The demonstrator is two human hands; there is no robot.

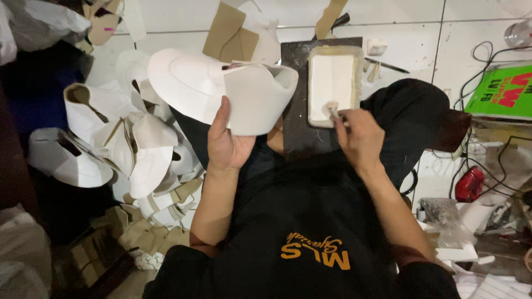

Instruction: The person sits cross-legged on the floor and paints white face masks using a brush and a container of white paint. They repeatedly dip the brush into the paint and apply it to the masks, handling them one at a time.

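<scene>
White tiled floor (166,16), littered at left with a pile of white shoe uppers (127,144). Dark board (296,127) on the lap, steadying the glue tray (332,83). White upper (221,91) gripped in left hand (227,144), raised clear. Right hand (360,135) pinched on small brush (332,108), tip in tray.

Left of the hands: a heap of white moulded shoe uppers (119,144) on the floor, over tan cardboard offcuts (144,232). Right of them: a green printed box (501,91), tangled black cables (487,160), a small red object (470,184).
</scene>
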